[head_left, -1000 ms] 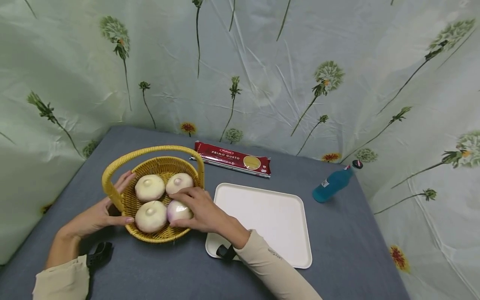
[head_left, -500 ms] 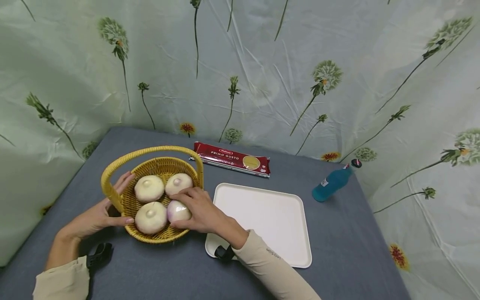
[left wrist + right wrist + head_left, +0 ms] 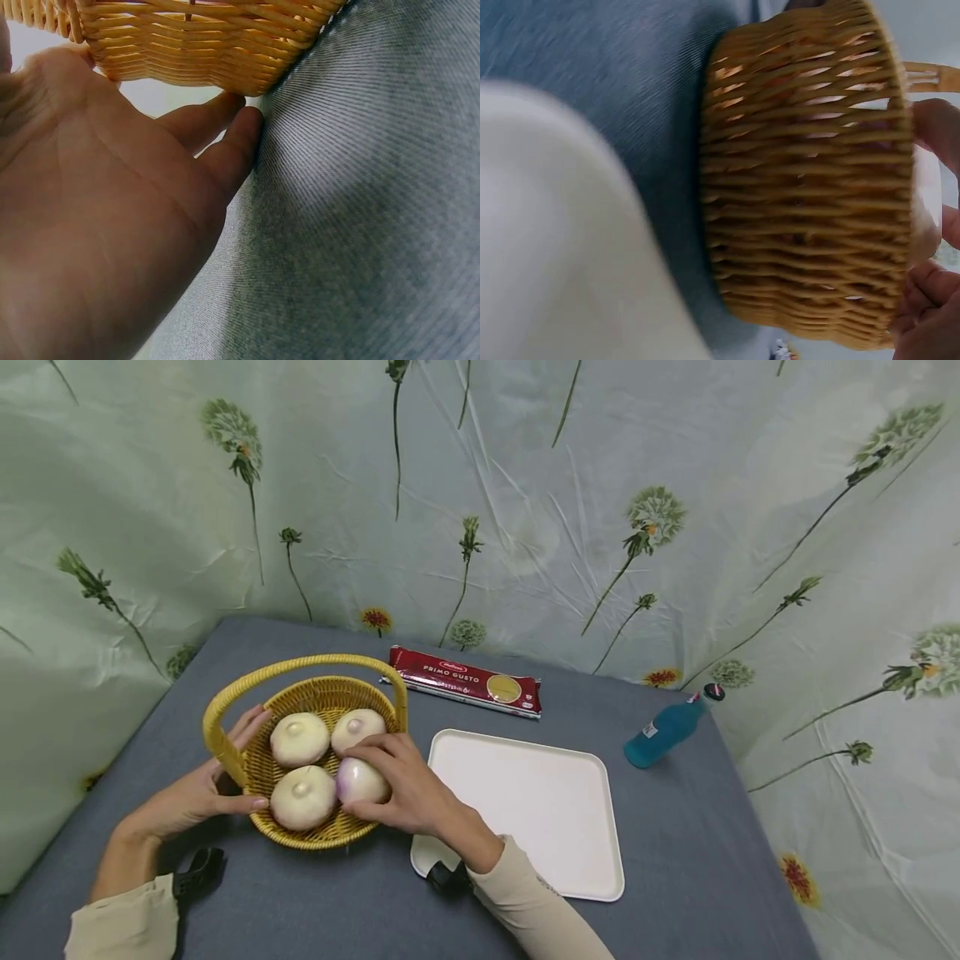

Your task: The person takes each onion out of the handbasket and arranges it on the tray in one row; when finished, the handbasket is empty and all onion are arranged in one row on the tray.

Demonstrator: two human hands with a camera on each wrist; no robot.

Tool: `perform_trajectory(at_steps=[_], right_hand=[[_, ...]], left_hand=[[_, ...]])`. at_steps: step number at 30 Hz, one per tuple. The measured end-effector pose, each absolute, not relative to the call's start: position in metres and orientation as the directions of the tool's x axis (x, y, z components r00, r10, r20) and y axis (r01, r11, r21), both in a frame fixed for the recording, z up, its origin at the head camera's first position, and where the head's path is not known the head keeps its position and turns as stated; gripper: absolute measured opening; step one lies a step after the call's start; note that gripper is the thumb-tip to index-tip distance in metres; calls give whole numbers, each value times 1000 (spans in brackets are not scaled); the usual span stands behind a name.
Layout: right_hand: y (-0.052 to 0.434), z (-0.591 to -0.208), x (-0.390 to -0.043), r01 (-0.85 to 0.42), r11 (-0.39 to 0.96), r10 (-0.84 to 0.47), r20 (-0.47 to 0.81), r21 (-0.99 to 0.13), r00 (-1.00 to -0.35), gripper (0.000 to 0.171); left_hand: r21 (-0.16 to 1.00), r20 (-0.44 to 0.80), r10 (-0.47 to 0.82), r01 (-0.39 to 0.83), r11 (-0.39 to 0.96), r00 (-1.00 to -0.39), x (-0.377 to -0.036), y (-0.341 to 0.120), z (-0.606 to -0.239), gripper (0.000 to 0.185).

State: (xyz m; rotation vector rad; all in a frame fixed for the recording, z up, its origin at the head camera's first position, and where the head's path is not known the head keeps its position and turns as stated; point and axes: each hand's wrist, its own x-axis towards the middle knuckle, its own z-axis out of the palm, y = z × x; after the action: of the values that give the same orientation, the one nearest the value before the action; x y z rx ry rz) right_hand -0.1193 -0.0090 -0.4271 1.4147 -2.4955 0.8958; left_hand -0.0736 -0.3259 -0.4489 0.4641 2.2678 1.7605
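In the head view, a yellow wicker basket [image 3: 326, 692] with an arched handle contains several pale, round onions. My left hand [image 3: 193, 792] holds the basket's left side, the thumb at the front rim and the fingers spread around the wall. The left wrist view has that hand's fingers against the lower weave, close over the cloth. My right hand [image 3: 411, 789] reaches over the near right rim and grips a glossy, purple-tinged white onion [image 3: 362, 781] between thumb and fingers. Beside it sit a front onion [image 3: 303, 797], a back-left onion [image 3: 299, 739] and a back-right onion [image 3: 357, 729].
A white rectangular tray [image 3: 532, 793] lies right of the basket, partly under my right forearm. Behind it is a red PRIMO GUSTO packet [image 3: 465, 681]. A blue bottle [image 3: 667, 731] with a black cap stands at the right. The grey-blue table [image 3: 697, 868] meets a flowered curtain.
My right hand and the gripped onion have shifted slightly right, away from the front onion, and more of the onion shows. My left hand and the basket hold their places.
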Motion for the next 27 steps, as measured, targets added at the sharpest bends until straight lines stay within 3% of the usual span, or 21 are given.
perform_trajectory(at_steps=[15,27], right_hand=[[24,-399,-107,-784,379,-628,485,-492,-608,60],[56,-392,-123,-692,409,-501,488,-595,-715,57]], left_hand=[[963,11,379,111,244,-925,-74,-327,-449,111],[966,6,374,102,238,-927,-73,-326,-448,110]])
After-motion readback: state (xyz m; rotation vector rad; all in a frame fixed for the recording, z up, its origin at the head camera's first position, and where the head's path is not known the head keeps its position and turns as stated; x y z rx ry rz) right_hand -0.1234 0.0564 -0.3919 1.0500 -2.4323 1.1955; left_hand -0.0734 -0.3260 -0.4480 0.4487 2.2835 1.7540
